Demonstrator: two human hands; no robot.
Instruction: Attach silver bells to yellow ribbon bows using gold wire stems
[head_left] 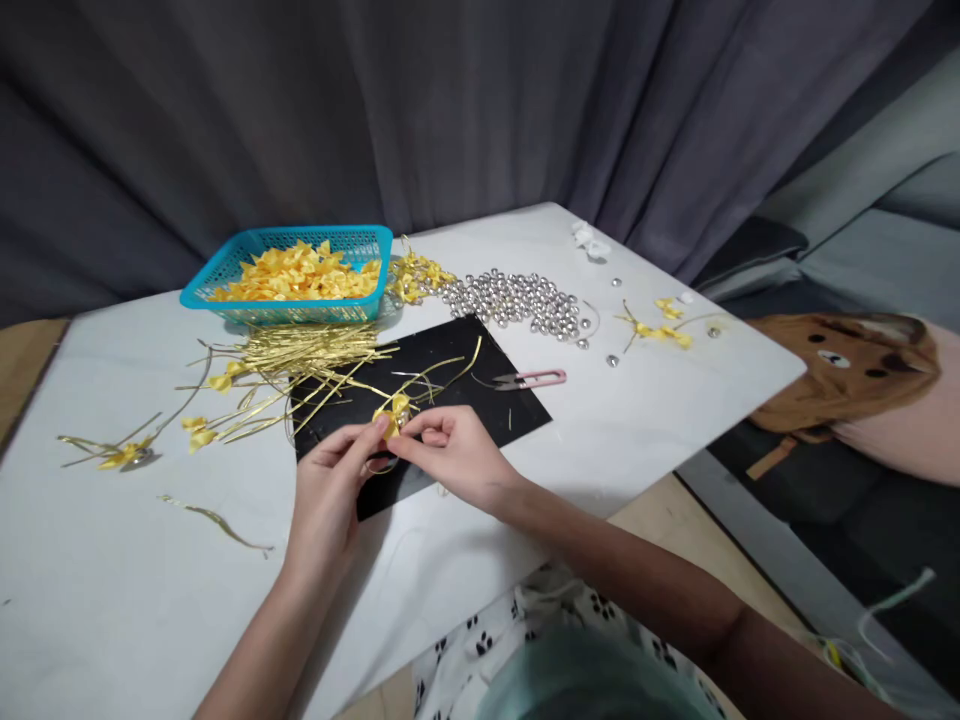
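Over the black mat [480, 370] my two hands meet at a small yellow ribbon flower [391, 415]. My left hand [337, 475] pinches it from the left, thumb and fingertips together. From the right, my right hand [454, 455] has thumb and forefinger closed at the flower's edge. Gold strips stick up from the flower, and a shiny bead seems to sit in it. Just behind lies a bundle of gold strips [311, 350]. Pink-handled thread snips [531, 379] rest on the mat's right side.
A blue basket [382, 262] of yellow ribbon pieces [300, 272] stands at the back left. Beside it are finished-looking yellow flowers [420, 278] and a pile of silver beads [517, 300]. Loose flowers [660, 330] lie right; a brown bear-faced bag [840, 375] is beyond the table [675, 430].
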